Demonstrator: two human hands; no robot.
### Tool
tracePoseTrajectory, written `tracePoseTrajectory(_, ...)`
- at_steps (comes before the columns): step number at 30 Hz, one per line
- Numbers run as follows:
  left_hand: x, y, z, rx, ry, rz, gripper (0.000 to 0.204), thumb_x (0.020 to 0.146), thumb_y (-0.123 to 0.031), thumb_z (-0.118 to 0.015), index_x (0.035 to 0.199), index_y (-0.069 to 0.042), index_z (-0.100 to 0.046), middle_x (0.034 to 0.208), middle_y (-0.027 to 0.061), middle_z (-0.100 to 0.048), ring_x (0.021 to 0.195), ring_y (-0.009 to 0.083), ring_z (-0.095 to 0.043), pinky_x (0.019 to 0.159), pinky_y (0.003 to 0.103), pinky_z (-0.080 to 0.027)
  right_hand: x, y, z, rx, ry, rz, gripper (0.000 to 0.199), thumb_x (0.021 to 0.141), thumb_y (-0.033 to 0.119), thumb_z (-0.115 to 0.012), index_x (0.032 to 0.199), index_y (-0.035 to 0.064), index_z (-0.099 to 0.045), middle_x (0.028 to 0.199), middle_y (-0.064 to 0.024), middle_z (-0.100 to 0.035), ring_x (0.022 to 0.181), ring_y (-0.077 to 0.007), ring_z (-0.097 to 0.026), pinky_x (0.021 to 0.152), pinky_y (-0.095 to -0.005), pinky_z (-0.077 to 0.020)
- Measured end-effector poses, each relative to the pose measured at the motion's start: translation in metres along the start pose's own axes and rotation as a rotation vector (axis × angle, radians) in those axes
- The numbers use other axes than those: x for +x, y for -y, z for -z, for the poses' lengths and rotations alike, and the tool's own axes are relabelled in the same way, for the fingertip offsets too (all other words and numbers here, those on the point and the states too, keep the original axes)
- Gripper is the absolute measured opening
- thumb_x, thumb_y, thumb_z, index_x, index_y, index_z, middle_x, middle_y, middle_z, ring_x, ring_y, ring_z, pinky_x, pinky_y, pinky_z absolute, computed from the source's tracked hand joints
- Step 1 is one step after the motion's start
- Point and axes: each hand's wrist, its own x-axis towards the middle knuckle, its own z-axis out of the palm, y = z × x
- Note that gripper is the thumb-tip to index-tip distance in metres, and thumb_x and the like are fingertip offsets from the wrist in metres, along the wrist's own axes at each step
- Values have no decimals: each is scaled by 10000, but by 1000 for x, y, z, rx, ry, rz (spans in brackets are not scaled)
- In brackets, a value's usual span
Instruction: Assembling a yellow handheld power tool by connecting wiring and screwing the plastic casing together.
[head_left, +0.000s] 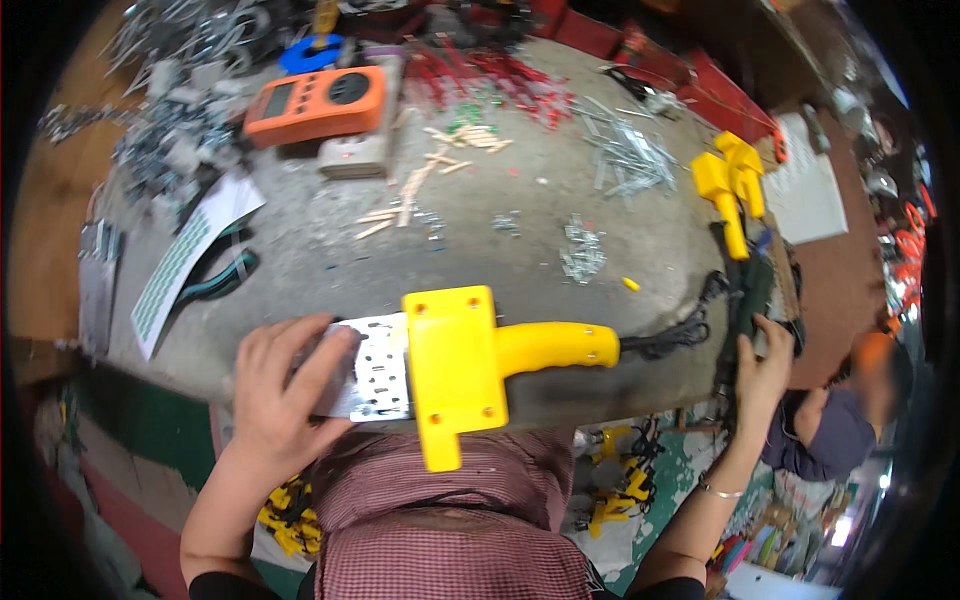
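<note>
My left hand (285, 385) is closed on the perforated metal plate of a yellow-handled electrical tool (455, 365). Its yellow housing and grip point to the right over the table's front edge, and a black cord (665, 345) leaves the end of the grip. At the right edge of the table, my right hand (765, 365) has its fingers bent round the lower end of a dark green, stick-shaped tool (756, 292). What kind of tool that is I cannot make out.
Small screws (582, 250), metal strips (630, 150) and wooden sticks (415, 190) lie on the grey table. An orange multimeter (315, 105) is at the back left, near teal-handled pliers (220, 280). More yellow handles (730, 185) lie at the right. Another person (830, 430) is at the far right.
</note>
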Motion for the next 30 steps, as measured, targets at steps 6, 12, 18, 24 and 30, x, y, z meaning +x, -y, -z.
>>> tracePoseTrajectory(6,-15,-3,-1,61,-235,-84,544,649,-234,-766,1169,-143,-638,1170,132,-599,993,296,-591,814,408,-434,42,74,-27,-31,259,-129,408,856,410,-657,771,11,-656,668,-188,-615,682,-365,-625,650,-419,-480)
tracePoseTrajectory(12,-35,-11,30,55,-259,-106,277,779,-224,-700,1000,-59,-676,908,84,-685,841,213,-669,697,331,-517,76,74,-39,962,12,-99,307,953,231,-583,1129,-19,-556,779,-44,-622,678,-121,-580,609,-252,-469)
tracePoseTrajectory(18,-37,29,51,-143,-145,354,230,833,-185,-662,1003,-31,-678,739,79,-578,630,247,-605,584,348,-495,139,280,62,934,359,542,304,957,223,-575,1121,-28,-627,923,-62,-623,853,-165,-592,771,-284,-463)
tracePoseTrajectory(24,-34,41,36,19,-213,415,243,793,-173,-701,980,-21,-671,934,120,-593,902,316,-593,771,399,-485,183,399,37,226,300,898,220,812,199,-670,1001,106,-733,962,-146,-671,943,-321,-629,829,-401,-504)
tracePoseTrajectory(30,-34,84,62,87,-398,505,236,774,-140,-718,959,-7,-657,1011,139,-604,936,326,-591,821,403,-483,177,431,16,101,251,1021,194,751,182,-731,942,160,-760,918,-110,-684,919,-296,-654,802,-413,-527)
